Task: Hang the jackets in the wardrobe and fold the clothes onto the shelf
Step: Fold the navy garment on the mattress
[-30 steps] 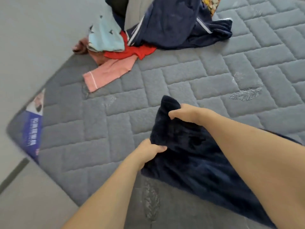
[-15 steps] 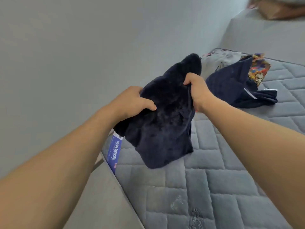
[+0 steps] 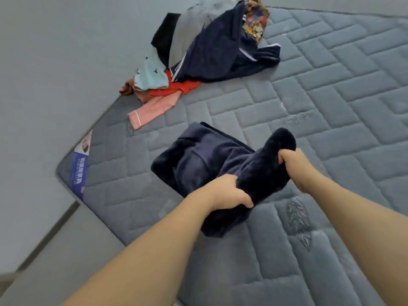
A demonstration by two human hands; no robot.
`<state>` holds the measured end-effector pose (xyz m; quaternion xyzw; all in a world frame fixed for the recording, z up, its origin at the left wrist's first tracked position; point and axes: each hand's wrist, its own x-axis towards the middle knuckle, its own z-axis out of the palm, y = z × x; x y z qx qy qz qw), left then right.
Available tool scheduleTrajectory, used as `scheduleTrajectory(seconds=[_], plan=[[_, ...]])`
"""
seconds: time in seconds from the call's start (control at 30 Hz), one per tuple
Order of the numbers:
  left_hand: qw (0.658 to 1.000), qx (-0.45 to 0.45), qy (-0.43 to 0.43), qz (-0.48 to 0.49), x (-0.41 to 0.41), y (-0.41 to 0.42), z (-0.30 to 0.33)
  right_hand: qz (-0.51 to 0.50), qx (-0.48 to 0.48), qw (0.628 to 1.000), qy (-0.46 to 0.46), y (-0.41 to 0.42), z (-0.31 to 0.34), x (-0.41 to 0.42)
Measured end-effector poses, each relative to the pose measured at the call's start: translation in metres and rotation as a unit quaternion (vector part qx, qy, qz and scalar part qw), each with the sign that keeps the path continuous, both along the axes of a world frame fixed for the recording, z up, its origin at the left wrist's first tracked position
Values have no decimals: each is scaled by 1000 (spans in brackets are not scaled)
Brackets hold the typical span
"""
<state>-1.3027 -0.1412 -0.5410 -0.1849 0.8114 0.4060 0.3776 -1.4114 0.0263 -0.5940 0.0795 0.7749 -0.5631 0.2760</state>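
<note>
We see a dark navy fleece garment [image 3: 212,164], soft and plush, lying partly folded on the quilted grey mattress [image 3: 331,89]; its far part rests flat while its near end is bunched and raised, held at two spots. Farther back, at the mattress's edge by the wall, a loose pile of clothes [image 3: 198,58] lies unfolded: a navy jacket with white stripes [image 3: 223,51] on top, a light blue piece [image 3: 152,76], a red one [image 3: 174,89], a pink sleeve [image 3: 150,110] stretched toward us, a floral patterned fabric [image 3: 256,21] behind.
</note>
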Motion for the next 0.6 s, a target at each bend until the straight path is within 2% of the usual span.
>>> scheduleTrajectory(seconds=[0.13,0.27,0.37,0.5,0.6], plan=[[985,100,-120,-78,19,102,-67,124,143,978,-82,114,-57,23],[982,132,-95,-96,21,125,-66,135,163,970,-115,150,-43,20],[992,91,-56,-71,6,85,-52,178,165,962,-126,126,-20,-1],[999,10,-9,31,-10,0,-50,214,126,962,-114,44,-4,-30],[992,-49,29,111,-14,-55,-70,238,89,966,-44,-34,-16,-41]])
